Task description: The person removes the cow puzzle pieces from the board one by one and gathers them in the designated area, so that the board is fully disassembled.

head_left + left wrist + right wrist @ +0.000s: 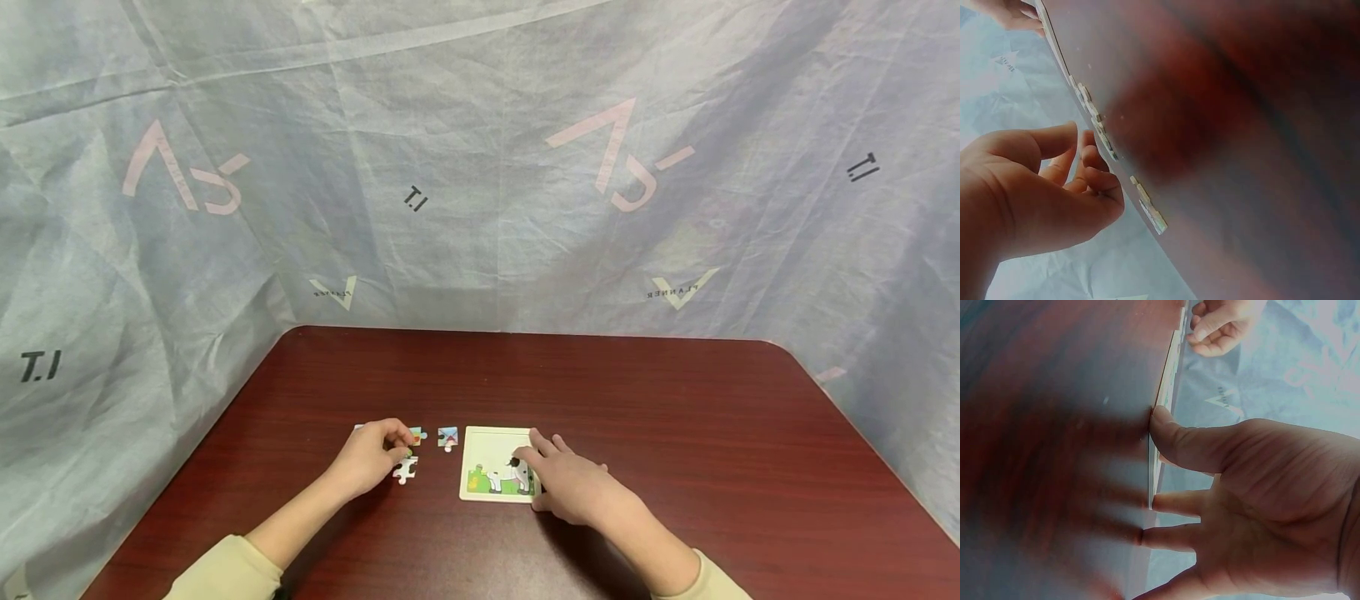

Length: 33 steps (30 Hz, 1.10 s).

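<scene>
A shallow puzzle tray [463, 467] lies on the table, with fitted pieces forming part of a cow picture [510, 481] along its near side. My right hand [573, 483] rests at the tray's right side, fingers spread and fairly straight; in the right wrist view its thumb [1169, 434] touches the tray's edge. Left of the tray, my left hand [371, 457] hovers just above loose puzzle pieces, its fingers loosely bent. A gap shows between thumb and fingers in the left wrist view, and I see nothing held there. A black-and-white piece [406, 468] lies beside its fingertips.
Another loose piece [447, 436] lies between the left hand and the tray. A colourful piece [417, 435] and a piece partly hidden [358, 427] lie around the left hand. The dark red table [637, 392] ends against a grey cloth [480, 208] at the back and sides.
</scene>
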Tool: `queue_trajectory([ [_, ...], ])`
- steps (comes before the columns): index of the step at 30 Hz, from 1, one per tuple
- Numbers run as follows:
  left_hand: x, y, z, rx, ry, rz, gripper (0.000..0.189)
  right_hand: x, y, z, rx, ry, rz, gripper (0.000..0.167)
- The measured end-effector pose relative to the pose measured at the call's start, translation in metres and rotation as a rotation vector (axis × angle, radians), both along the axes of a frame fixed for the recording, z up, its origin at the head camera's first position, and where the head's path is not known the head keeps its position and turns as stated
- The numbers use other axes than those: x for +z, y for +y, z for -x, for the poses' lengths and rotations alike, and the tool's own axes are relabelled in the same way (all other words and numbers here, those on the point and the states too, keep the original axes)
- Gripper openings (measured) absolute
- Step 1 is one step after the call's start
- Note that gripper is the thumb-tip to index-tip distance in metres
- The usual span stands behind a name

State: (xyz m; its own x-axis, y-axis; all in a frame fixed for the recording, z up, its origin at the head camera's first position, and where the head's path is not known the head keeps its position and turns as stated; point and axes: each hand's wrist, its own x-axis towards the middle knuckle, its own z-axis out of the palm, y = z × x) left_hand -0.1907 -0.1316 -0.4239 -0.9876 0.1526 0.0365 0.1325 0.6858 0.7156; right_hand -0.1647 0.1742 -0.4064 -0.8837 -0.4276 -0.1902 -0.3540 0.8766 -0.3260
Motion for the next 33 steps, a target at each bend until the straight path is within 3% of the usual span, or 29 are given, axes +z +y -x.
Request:
queue_trajectory([
  [6, 0.0, 0.005, -0.001, -0.015, -0.003, -0.013, 0.014, 0.0, 0.001, 0.0, -0.009, -0.011, 0.036, 0.061],
  [12, 0.001, 0.012, -0.002, -0.06, -0.009, -0.005, 0.011, -0.001, 0.0, 0.002, -0.041, 0.013, 0.046, 0.072],
  [17, 0.002, 0.018, -0.001, -0.092, 0.001, -0.013, 0.01, -0.001, 0.0, 0.002, -0.056, 0.041, 0.045, 0.085],
  [24, 0.002, 0.031, -0.001, -0.125, 0.034, -0.011, 0.011, -0.001, 0.001, 0.001, -0.052, 0.057, 0.045, 0.088],
  [33, 0.003, 0.054, 0.001, -0.228, 0.069, -0.024, 0.008, -0.002, 0.001, 0.002, -0.065, 0.064, 0.05, 0.091],
])
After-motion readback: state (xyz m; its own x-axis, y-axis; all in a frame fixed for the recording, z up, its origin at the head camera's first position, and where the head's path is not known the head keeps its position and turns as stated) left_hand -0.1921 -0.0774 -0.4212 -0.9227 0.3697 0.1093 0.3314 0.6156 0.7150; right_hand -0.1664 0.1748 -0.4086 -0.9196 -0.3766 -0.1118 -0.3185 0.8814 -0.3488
